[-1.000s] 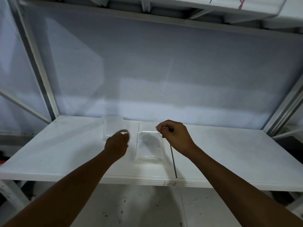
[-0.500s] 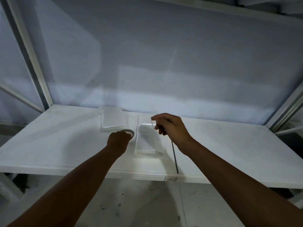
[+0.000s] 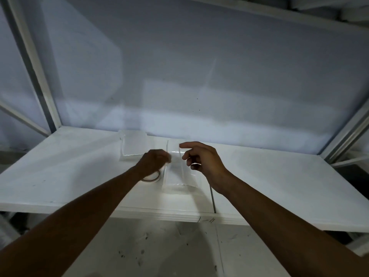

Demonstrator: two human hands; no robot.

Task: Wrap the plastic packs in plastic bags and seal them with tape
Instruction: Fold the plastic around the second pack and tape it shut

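- White shelf (image 3: 69, 172), a few faint dark scuffs.
- Pale blue-grey wall (image 3: 199, 66), lighter band low down.
- Clear, milky pack (image 3: 133, 144).
- Clear bag (image 3: 177, 176), white glints.
- Whitish tape (image 3: 152, 178), thin brown rim.
- Off-white floor (image 3: 159, 252), black specks.

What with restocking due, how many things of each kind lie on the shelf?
Packs: 2 (back one, near one)
Tape rolls: 1
Total: 3
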